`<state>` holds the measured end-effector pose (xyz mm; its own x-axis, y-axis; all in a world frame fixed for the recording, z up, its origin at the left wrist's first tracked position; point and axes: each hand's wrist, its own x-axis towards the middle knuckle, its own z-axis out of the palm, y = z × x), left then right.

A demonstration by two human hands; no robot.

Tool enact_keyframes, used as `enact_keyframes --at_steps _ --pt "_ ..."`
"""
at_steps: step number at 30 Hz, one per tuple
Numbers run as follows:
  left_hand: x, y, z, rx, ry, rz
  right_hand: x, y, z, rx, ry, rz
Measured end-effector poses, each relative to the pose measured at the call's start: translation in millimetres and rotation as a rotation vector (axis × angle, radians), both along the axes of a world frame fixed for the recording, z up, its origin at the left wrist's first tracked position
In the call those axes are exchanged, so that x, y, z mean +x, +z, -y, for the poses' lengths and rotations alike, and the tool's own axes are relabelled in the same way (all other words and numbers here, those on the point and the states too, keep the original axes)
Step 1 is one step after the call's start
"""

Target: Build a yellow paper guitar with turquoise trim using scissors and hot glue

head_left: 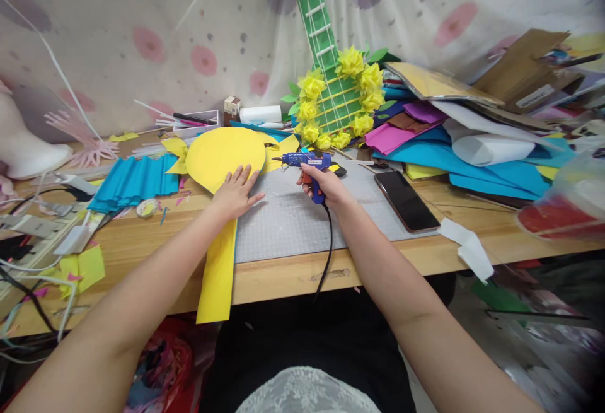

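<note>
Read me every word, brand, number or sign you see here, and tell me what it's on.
None can be read for certain.
Blue glue gun: pale label, too small to read.
Brown cardboard: white label, dark print too blurred to read.
Gray cutting mat: grid lines, no readable numbers.

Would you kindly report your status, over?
Left hand spread on yellow paper. Right hand holding glue gun, nozzle pointing left. Phone lying right of glue gun.
</note>
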<state>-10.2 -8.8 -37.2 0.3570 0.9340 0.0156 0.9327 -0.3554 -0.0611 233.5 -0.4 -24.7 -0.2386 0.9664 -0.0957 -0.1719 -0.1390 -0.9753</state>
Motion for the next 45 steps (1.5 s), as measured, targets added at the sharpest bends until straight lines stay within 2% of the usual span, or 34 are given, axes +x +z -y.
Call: enact_keyframes --at_steps 10,14,17,25,30,33,36,40,42,45 --pt "0.0 -4.5 3.6 -0.024 0.039 0.061 1.0 -0.9 -1.5 -0.015 -0.011 -0.034" --pt "-11.1 0.3 3.2 -0.031 -0.066 0.193 0.9 -1.8 -2.3 -0.001 -0.020 -0.029" --pt "-19.1 3.6 2.5 0.025 -0.029 0.301 0.4 -2.5 -2.1 0.006 -0.014 -0.040" --pt "-7.8 5.5 8.9 -0.071 0.064 0.087 -1.1 -4.9 -2.5 -0.019 -0.029 -0.032" --pt "-2.7 7.8 11.5 -0.114 0.108 0.077 -2.0 -6.1 -2.7 -0.032 -0.036 -0.044" --pt "-4.1 9.9 11.0 -0.135 0.113 0.144 -2.2 -6.2 -2.6 -0.034 -0.037 -0.047" --pt "-10.0 14.5 8.9 -0.153 0.119 0.366 -2.5 -7.6 -3.1 -0.025 -0.032 -0.037" --pt "-25.0 19.3 7.2 0.025 0.193 0.758 -4.9 -11.2 -2.4 -0.033 -0.018 -0.017" --pt "-32.3 18.6 8.7 0.120 0.228 0.750 -7.4 -12.5 -0.7 -0.039 -0.002 0.004" --pt "-37.0 15.3 12.6 0.197 0.286 0.617 -12.2 -13.3 2.8 -0.044 0.020 0.048"
